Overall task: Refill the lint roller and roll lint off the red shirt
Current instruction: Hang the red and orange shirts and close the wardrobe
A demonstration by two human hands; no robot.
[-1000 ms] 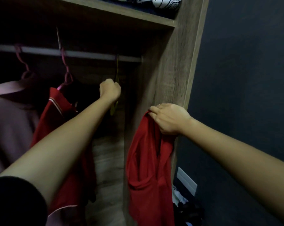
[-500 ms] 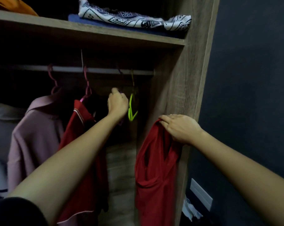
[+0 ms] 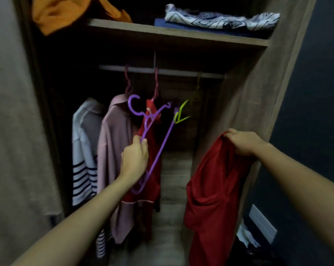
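Note:
My right hand (image 3: pixel 243 142) grips the top of a red shirt (image 3: pixel 214 192), which hangs limp in front of the wardrobe's right side panel. My left hand (image 3: pixel 135 160) is closed on a purple plastic hanger (image 3: pixel 158 150), held tilted off the rail in front of the hanging clothes. The hanger's hook points up and left. No lint roller is in view.
An open wooden wardrobe has a rail (image 3: pixel 162 71) with a pink garment (image 3: pixel 114 150), a striped garment (image 3: pixel 83 160), another red garment (image 3: pixel 152 185) and a green hanger (image 3: pixel 182 114). The shelf (image 3: pixel 177 35) above holds folded cloths. A dark wall stands at right.
My left hand has come down from the rail with the purple hanger in it. The view has pulled back and tilted up. My right hand still holds the red shirt.

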